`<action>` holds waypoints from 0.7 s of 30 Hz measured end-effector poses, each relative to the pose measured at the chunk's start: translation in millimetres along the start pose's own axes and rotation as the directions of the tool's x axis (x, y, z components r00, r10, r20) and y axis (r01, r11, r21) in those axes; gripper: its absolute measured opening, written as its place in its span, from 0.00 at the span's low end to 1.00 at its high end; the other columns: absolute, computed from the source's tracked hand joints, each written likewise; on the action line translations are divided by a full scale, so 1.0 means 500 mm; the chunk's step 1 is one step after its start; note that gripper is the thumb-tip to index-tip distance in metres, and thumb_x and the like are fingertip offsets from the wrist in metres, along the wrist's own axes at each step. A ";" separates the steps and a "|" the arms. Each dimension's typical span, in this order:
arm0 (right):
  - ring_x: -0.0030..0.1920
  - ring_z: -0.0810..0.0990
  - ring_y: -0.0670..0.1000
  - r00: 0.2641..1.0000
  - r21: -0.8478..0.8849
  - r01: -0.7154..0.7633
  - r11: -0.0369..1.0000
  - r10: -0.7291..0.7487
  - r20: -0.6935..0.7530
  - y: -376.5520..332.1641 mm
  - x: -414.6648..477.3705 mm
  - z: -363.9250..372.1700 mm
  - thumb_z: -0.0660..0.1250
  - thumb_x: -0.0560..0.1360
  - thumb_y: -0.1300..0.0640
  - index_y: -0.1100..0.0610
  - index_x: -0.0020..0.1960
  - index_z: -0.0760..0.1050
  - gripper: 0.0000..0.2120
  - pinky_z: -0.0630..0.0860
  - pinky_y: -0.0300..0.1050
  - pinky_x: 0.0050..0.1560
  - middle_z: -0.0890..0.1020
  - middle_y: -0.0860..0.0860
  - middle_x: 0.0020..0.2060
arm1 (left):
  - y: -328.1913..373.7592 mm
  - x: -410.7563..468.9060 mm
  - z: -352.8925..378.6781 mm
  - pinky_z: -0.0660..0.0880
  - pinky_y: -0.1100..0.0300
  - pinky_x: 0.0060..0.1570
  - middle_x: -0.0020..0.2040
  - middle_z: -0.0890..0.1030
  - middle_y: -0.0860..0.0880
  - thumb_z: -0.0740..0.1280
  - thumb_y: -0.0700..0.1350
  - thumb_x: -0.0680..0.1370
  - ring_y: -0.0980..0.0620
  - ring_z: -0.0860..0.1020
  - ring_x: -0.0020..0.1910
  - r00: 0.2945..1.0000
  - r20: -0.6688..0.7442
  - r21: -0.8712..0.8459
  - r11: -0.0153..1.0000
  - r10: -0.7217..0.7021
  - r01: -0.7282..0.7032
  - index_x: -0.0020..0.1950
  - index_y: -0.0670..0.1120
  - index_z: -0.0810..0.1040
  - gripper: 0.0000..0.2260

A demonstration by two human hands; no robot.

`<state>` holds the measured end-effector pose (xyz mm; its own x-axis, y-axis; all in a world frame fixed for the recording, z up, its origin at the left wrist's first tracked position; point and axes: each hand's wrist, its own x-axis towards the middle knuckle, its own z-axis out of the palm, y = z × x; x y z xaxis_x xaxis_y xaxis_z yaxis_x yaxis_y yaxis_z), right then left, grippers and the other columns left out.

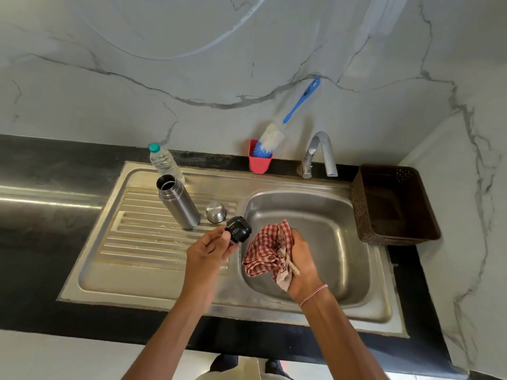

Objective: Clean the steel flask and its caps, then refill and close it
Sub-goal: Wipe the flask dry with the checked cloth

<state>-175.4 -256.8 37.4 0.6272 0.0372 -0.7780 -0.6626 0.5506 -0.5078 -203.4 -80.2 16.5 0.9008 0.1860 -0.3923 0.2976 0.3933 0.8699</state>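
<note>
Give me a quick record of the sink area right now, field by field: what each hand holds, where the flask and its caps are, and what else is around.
left hand: holds the black inner cap
right hand: grips the red checked cloth over the basin
steel flask: upright on the drainboard, mouth open
steel outer cap: on the drainboard beside the flask
water bottle: behind the flask, teal cap on
bottle brush: head down in the red holder
brown basket: right of the sink
</note>
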 end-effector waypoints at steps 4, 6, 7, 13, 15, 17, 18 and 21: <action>0.47 0.87 0.59 0.999 0.006 -0.019 1.000 0.019 -0.031 0.023 0.010 0.004 0.64 0.81 0.44 0.66 0.60 0.81 0.24 0.82 0.54 0.54 0.86 0.62 0.50 | -0.018 -0.006 -0.048 0.80 0.56 0.62 0.66 0.82 0.39 0.66 0.38 0.80 0.43 0.80 0.67 0.994 0.061 -0.267 0.958 -0.095 0.107 0.70 0.37 0.75 0.18; 0.47 0.87 0.59 0.999 0.003 -0.028 1.000 0.028 -0.040 0.033 0.015 0.005 0.65 0.81 0.44 0.65 0.61 0.81 0.24 0.82 0.55 0.55 0.86 0.62 0.50 | -0.026 -0.008 -0.072 0.81 0.56 0.61 0.68 0.80 0.37 0.65 0.33 0.79 0.41 0.80 0.67 0.990 0.085 -0.365 0.921 -0.115 0.138 0.75 0.38 0.69 0.23; 0.46 0.87 0.58 0.999 0.005 -0.029 1.000 0.029 -0.040 0.037 0.018 0.005 0.65 0.81 0.44 0.65 0.60 0.82 0.24 0.82 0.54 0.53 0.86 0.61 0.50 | -0.029 -0.008 -0.084 0.81 0.56 0.59 0.68 0.79 0.36 0.65 0.32 0.78 0.41 0.80 0.66 0.989 0.092 -0.393 0.909 -0.113 0.140 0.76 0.39 0.68 0.26; 0.44 0.87 0.59 0.998 0.041 -0.067 0.997 0.067 -0.007 0.064 0.036 0.013 0.65 0.81 0.43 0.65 0.59 0.82 0.24 0.84 0.52 0.45 0.87 0.61 0.46 | -0.029 0.007 -0.149 0.79 0.53 0.65 0.67 0.81 0.39 0.73 0.36 0.75 0.40 0.80 0.67 0.996 0.038 -0.303 0.949 -0.080 0.087 0.71 0.39 0.74 0.25; 0.42 0.87 0.58 0.997 0.051 -0.079 0.996 0.079 0.001 0.068 0.043 0.017 0.64 0.81 0.43 0.64 0.58 0.82 0.24 0.85 0.51 0.44 0.87 0.60 0.45 | -0.030 0.022 -0.165 0.76 0.51 0.67 0.65 0.83 0.43 0.82 0.44 0.70 0.45 0.81 0.66 0.998 -0.018 -0.114 0.992 -0.060 0.058 0.69 0.43 0.77 0.30; 0.42 0.88 0.57 0.996 0.048 -0.086 0.995 0.086 -0.001 0.071 0.049 0.022 0.64 0.81 0.43 0.64 0.57 0.83 0.24 0.86 0.50 0.43 0.87 0.60 0.47 | -0.036 0.045 -0.175 0.76 0.53 0.65 0.61 0.84 0.49 0.82 0.43 0.70 0.52 0.83 0.61 0.990 -0.138 0.174 0.983 -0.029 0.053 0.66 0.49 0.78 0.26; 0.43 0.88 0.57 0.995 0.043 -0.095 0.995 0.095 -0.008 0.073 0.053 0.026 0.64 0.81 0.43 0.64 0.57 0.83 0.24 0.86 0.50 0.42 0.87 0.60 0.48 | -0.040 0.058 -0.179 0.77 0.55 0.63 0.60 0.84 0.52 0.81 0.40 0.71 0.54 0.83 0.59 0.984 -0.177 0.298 0.953 -0.003 0.056 0.64 0.52 0.77 0.25; 0.44 0.87 0.57 0.994 0.034 -0.105 0.994 0.106 -0.030 0.080 0.065 0.040 0.66 0.80 0.42 0.64 0.59 0.83 0.25 0.86 0.52 0.45 0.86 0.61 0.51 | -0.055 0.098 -0.184 0.77 0.67 0.55 0.55 0.82 0.58 0.81 0.39 0.70 0.60 0.81 0.54 0.986 -0.137 0.597 0.802 0.099 0.002 0.62 0.54 0.74 0.26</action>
<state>-173.3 -216.9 -0.9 0.5411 0.0706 -0.8380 -0.7103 0.5719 -0.4104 -196.2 0.8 -54.2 0.8741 0.3454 -0.3416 0.4295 -0.2212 0.8755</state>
